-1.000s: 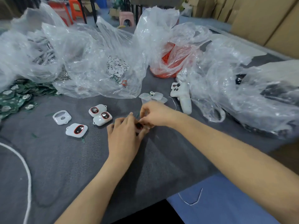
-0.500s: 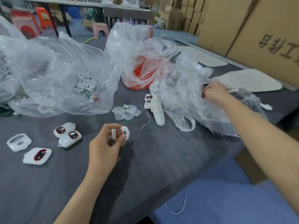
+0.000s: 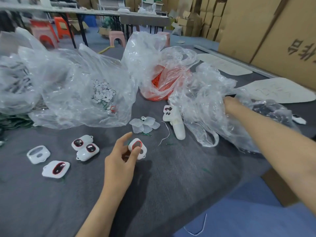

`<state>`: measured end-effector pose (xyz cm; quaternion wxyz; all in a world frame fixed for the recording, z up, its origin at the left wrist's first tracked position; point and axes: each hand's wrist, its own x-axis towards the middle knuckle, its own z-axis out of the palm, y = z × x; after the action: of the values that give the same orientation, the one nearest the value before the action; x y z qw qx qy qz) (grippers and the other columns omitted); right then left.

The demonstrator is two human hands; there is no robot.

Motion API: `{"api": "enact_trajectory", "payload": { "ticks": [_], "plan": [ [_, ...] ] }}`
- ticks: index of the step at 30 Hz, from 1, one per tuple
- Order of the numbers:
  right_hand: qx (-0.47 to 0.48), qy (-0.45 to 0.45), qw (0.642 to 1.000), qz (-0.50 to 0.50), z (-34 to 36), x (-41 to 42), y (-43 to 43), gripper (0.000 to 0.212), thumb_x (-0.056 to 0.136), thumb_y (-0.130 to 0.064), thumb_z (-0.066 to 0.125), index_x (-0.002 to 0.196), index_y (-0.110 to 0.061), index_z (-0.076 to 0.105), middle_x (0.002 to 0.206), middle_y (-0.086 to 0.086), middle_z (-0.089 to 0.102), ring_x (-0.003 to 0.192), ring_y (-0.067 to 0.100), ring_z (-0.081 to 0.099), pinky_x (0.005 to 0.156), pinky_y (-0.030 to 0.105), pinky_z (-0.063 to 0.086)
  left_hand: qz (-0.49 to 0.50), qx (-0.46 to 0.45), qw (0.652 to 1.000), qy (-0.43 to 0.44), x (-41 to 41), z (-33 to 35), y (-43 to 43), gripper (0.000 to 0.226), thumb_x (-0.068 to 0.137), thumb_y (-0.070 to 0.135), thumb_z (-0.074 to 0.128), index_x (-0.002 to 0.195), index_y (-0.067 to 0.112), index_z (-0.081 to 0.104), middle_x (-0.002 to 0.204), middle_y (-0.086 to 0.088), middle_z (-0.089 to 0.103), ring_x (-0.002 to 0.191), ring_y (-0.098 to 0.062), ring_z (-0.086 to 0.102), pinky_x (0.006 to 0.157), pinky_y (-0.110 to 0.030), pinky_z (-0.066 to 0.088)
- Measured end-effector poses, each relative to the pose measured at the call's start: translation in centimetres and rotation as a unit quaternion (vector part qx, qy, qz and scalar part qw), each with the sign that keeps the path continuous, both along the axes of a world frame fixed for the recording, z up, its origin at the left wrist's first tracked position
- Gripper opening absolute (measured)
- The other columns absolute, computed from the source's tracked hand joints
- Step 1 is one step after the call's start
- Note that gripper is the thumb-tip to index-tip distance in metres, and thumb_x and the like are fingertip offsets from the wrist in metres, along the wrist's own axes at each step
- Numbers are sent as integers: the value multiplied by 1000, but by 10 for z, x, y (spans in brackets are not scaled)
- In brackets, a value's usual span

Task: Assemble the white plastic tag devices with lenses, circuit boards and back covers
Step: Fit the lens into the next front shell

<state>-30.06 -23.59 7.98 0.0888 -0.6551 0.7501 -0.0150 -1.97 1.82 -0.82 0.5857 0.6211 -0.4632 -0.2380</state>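
One white tag device (image 3: 137,148), pinched in our left hand (image 3: 119,161); our right hand (image 3: 230,104) well apart, inside a clear bag (image 3: 203,106); we cannot tell its grip.

Grey cloth covered the worktop (image 3: 171,185), and beyond its far edge the floor (image 3: 95,37) showed blue. Tall cardboard boxes (image 3: 256,23) walled in the right side, with more cartons (image 3: 206,19) stacked behind. At the back stood a long table (image 3: 68,11) on dark legs, with orange stools (image 3: 62,29) and a pink stool (image 3: 116,37) near it.
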Motion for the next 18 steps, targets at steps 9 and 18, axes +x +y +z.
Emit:
{"api": "enact_trajectory", "payload": {
  "ticks": [9,18],
  "plan": [
    [-21,1,1000,-11,5,-7,11,12,93,-6,51,102,-5,59,120,20,56,104,24,50,91,33,38,32,-40,992,119,4,-1,0,20,78,34,73,67,22,62,75,16,67,61,1,54,56,-7,37],
    [4,20,1000,11,9,-7,12,20,91,-9,55,109,-2,60,119,18,57,97,29,50,85,32,39,-10,-55,985,161,14,-3,0,23,86,33,67,67,25,55,89,2,73,63,-9,58,61,-21,48]
  ]
}}
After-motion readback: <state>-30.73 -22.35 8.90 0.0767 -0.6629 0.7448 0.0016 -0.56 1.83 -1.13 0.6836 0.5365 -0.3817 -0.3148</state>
